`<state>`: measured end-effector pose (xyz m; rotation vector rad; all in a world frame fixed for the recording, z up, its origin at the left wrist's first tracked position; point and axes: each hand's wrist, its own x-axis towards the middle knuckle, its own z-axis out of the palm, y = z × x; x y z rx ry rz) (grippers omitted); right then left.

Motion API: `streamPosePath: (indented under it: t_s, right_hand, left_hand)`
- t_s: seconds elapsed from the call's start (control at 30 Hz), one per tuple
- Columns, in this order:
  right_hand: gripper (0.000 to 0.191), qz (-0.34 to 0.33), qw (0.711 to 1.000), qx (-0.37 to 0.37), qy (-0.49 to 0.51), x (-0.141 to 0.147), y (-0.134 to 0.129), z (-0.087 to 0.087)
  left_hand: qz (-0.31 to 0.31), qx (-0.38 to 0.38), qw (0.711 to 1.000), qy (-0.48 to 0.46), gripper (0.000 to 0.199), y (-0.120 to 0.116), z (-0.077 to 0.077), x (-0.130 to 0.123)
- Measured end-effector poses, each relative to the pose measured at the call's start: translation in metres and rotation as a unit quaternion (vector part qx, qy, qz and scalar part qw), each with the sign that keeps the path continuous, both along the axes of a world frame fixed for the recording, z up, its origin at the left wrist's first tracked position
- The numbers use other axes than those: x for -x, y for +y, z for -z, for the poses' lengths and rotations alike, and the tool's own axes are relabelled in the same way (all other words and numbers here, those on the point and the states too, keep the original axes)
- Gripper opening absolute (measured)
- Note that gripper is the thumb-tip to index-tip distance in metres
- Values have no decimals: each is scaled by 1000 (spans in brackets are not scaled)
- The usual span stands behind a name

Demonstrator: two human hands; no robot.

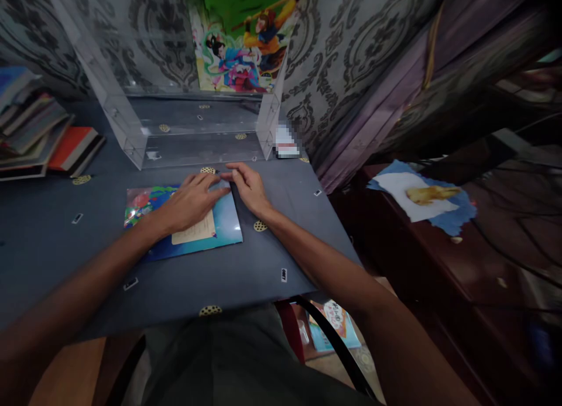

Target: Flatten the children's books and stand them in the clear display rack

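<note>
A glossy picture book (228,222), mostly blue with a cream text panel and colourful drawings, lies flat on the grey cloth-covered table. Across its upper middle rests my left hand (193,201), palm down with fingers stretched out. My right hand (249,189) is at the book's top right corner, its side toward the table. Its fingers reach left, close to the left fingertips, and are not wrapped round anything. Part of the book's upper edge is hidden under my hands.
Behind the book stands a clear plastic shelf (199,154) with a colourful picture book (246,61) upright in it. A pile of books (33,125) is at the left. Right of the shelf is a small white item (287,143), blurred. The table's right edge borders a dark red surface (421,242).
</note>
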<state>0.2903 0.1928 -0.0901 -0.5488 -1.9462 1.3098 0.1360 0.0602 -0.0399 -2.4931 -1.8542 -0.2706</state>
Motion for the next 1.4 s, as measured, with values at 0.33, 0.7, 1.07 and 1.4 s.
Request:
streamPosePath:
  t_s: [0.33, 0.7, 1.07, 1.4]
  right_hand:
    - [43, 17, 1000, -17, 4, 0, -3, -2]
    - [40, 10, 1000, -16, -9, 1, -2, 1]
    - [31, -7, 983, -150, -102, -9, -18, -11]
    - [40, -135, 913, -337, -186, -7, -77, -14]
  left_hand:
    - [79, 33, 996, 22, 45, -21, -8, -26]
    - [112, 64, 991, 19, 43, -55, -5, -42]
    - [37, 54, 997, 48, 66, -89, 2, -64]
    - [-46, 20, 998, 48, 60, -138, 9, -67]
